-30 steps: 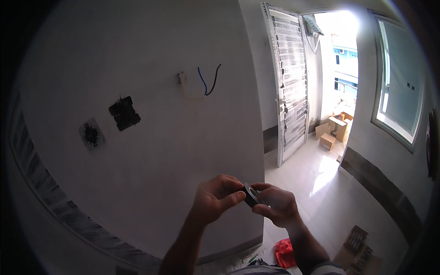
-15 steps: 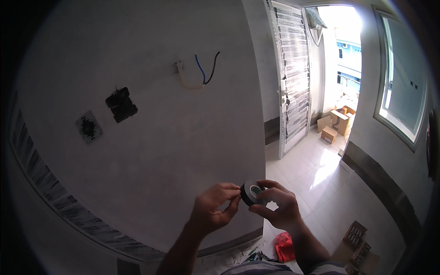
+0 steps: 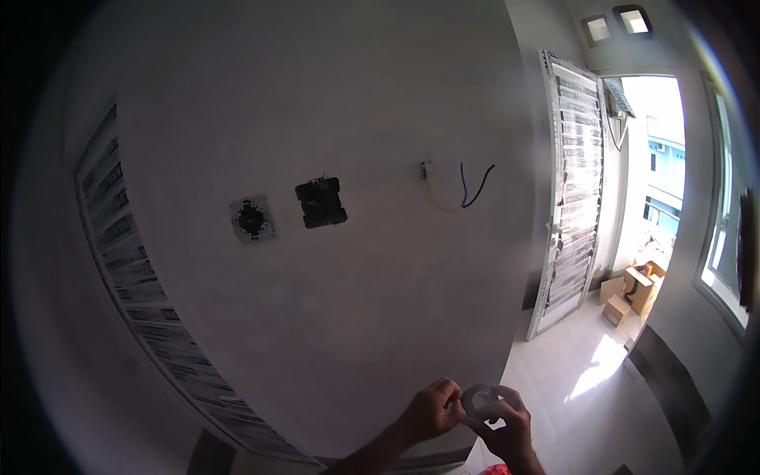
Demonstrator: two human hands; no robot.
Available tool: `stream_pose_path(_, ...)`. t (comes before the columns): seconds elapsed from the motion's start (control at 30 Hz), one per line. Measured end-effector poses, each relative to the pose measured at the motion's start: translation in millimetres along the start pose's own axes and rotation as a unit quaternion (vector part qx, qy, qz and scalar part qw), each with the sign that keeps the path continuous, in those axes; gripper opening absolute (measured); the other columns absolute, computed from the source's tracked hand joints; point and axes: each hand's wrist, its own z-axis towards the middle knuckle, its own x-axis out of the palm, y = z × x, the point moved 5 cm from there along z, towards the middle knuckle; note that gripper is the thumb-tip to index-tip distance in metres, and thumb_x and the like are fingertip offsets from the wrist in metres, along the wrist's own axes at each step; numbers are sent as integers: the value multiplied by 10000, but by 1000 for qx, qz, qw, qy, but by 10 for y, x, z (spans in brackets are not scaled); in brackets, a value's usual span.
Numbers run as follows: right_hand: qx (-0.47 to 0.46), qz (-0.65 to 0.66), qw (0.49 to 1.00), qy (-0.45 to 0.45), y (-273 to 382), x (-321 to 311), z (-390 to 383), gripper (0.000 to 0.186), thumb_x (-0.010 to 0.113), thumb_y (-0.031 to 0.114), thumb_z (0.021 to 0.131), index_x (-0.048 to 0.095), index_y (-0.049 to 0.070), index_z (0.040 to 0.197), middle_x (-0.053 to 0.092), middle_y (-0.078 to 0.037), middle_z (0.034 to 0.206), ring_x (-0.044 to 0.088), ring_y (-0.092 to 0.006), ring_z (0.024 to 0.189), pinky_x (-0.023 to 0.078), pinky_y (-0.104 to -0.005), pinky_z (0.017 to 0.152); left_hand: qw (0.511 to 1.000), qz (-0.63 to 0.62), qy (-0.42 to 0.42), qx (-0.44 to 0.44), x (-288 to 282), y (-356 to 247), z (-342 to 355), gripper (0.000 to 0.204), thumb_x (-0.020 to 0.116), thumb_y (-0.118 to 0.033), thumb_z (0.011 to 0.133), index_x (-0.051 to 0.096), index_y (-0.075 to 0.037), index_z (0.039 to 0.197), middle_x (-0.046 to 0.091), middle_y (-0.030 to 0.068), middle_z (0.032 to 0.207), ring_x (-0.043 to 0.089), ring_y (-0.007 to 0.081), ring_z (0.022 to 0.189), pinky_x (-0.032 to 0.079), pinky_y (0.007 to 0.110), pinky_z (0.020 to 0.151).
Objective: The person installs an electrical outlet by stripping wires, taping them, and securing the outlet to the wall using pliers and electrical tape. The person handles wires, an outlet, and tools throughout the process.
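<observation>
A dark roll of tape (image 3: 478, 393) is held in my right hand (image 3: 507, 419), low at the right of centre. My left hand (image 3: 430, 412) is closed at the roll's left side, fingertips pinched at its edge; what exactly lies between them is hard to make out. On the wall (image 3: 356, 293) above are a dark open box (image 3: 321, 204), a grey square recess (image 3: 252, 219) to its left, and a beige cable (image 3: 434, 196) with blue (image 3: 464, 182) and black wires (image 3: 483, 180) sticking out.
A wrapped door (image 3: 570, 198) stands open beside the bright doorway, with cardboard boxes (image 3: 616, 309) on the tiled floor (image 3: 546, 368). A window (image 3: 716, 198) is at the right, a wrapped frame (image 3: 131, 222) at the left. Red material (image 3: 496, 469) lies at the bottom edge.
The view has swung up and leftward, so wall and doorway sit lower and further right. My hands and the tape now appear lower right; the roll has been turned to show its face.
</observation>
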Motion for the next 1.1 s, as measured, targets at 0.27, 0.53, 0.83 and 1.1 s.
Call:
stream_pose_path(0.27, 108, 198, 974, 13, -13, -11, 26, 309, 883, 227, 864, 713, -15, 952, 721, -182, 1103, 755, -219, 858, 620, -350, 779, 962, -262, -39, -63, -8, 83, -214, 249, 678, -70, 925, 620, -25, 1162, 688, 97, 1057, 685, 200, 1003, 574, 388, 912)
stream_pose_path(0.53, 196, 439, 867, 129, -18, 256, -271, 348, 703, 247, 1035, 679, -62, 1194, 749, -122, 1039, 747, -187, 946, 599, -351, 864, 932, -353, 31, -78, 12, 105, -393, 386, 710, -102, 998, 631, 1, 1362, 696, 152, 1208, 675, 249, 1204, 552, 440, 1052)
stream_pose_path(0.83, 52, 226, 968, 90, 226, 178, -74, 223, 782, 68, 920, 735, -5, 1125, 749, -158, 1062, 773, -248, 967, 617, -348, 815, 936, -334, -67, -92, -138, 115, -670, 284, 525, -111, 1068, 667, 44, 1258, 663, 110, 1152, 651, 139, 1003, 534, 269, 834)
stream_pose_path(1.1, -62, 185, 974, 111, 360, 297, 35, 219, 804, 18, 866, 747, 29, 1078, 751, -129, 1066, 771, -250, 959, 641, -356, 749, 942, -312, -89, -90, -249, 38, -676, 309, 487, -32, 928, 705, 48, 1131, 665, 103, 1068, 617, 93, 879, 510, 246, 742)
